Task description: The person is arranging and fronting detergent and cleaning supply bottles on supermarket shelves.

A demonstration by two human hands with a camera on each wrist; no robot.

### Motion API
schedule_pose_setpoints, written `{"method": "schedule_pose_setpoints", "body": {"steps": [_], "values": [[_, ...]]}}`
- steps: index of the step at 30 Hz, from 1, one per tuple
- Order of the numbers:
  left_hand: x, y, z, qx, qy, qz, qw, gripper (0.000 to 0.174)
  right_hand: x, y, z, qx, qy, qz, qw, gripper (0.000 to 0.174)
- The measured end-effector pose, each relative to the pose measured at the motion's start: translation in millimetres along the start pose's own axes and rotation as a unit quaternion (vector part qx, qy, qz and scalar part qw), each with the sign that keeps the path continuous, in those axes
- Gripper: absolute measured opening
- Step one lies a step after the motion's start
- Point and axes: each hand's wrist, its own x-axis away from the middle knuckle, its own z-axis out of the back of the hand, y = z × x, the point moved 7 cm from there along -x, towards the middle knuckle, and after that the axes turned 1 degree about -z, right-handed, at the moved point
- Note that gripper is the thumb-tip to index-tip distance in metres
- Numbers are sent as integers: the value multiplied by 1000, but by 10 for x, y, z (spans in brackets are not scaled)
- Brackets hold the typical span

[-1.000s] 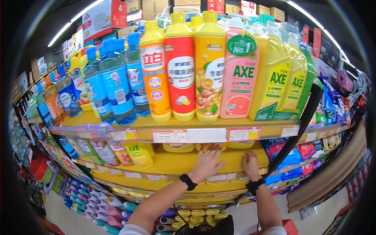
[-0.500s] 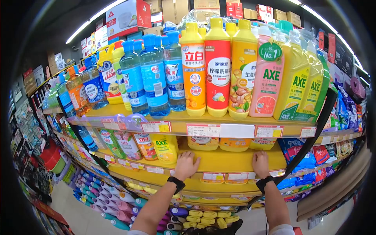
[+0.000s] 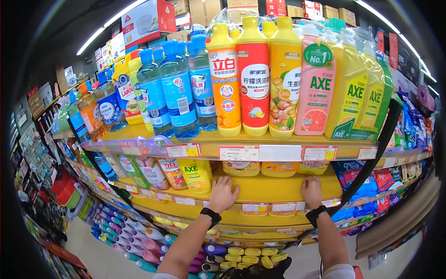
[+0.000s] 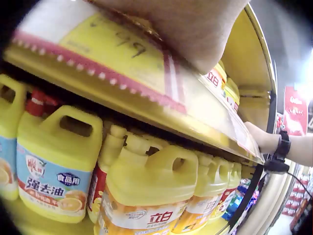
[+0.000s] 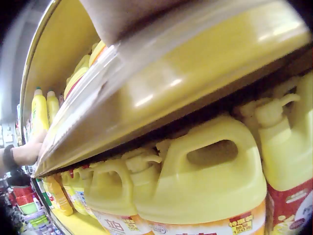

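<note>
On each wrist a black wristband (image 3: 210,216) is being worn. The left hand (image 3: 223,194) is being rested on the front of the yellow middle shelf (image 3: 272,188), its grip being left wide and relaxed, with nothing being held. The right hand (image 3: 312,191) is being rested farther along the same edge, fingers being bent loosely over the board, its grip also being left empty. Just beside the left hand, a yellow AXE bottle (image 3: 197,176) is being carried by this shelf. Beneath it, yellow jugs (image 4: 58,161) are being stored. Behind the hands, orange-labelled containers (image 3: 278,168) are being partly hidden by the upper shelf (image 3: 204,143), where blue bottles (image 3: 179,93), a red bottle (image 3: 253,86) and a pink bottle (image 3: 316,88) are being displayed upright. Beyond, cardboard boxes (image 3: 208,11) are being stacked.
</note>
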Motion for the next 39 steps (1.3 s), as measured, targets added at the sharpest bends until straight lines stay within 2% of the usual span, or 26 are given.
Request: {"method": "schedule_pose_setpoints", "body": {"steps": [6, 15, 18, 24, 27, 31, 32, 35, 39], "values": [[-453, 646, 474, -127, 133, -169, 968, 34, 21, 5, 8, 0, 7, -4, 1000, 9], [-990, 696, 435, -72, 110, -155, 979, 32, 32, -6, 38, -15, 24, -4, 1000, 9], [-1073, 642, 445, -66, 84, -125, 986, 29, 34, -18, 44, -13, 18, -11, 1000, 10], [-1236, 580, 275, -91, 104, -162, 977, 27, 21, 0, 10, -5, 13, -7, 1000, 10], [-1293, 593, 266, -43, 126, -185, 974, 24, 19, -5, 21, -6, 16, -9, 1000, 10], [-1376, 432, 117, -27, 78, -205, 975, 31, 18, -11, 21, -2, 9, -21, 1000, 10], [-1400, 346, 33, -30, 26, -174, 984, 41, 13, -16, 28, -3, 11, -23, 1000, 10], [-1403, 310, 58, -31, -32, -131, 990, 47, 17, -10, 29, -7, 22, -19, 1000, 9], [-1421, 252, -9, -14, -21, -132, 991, 47, 21, -6, 37, -11, 28, -15, 999, 8]]}}
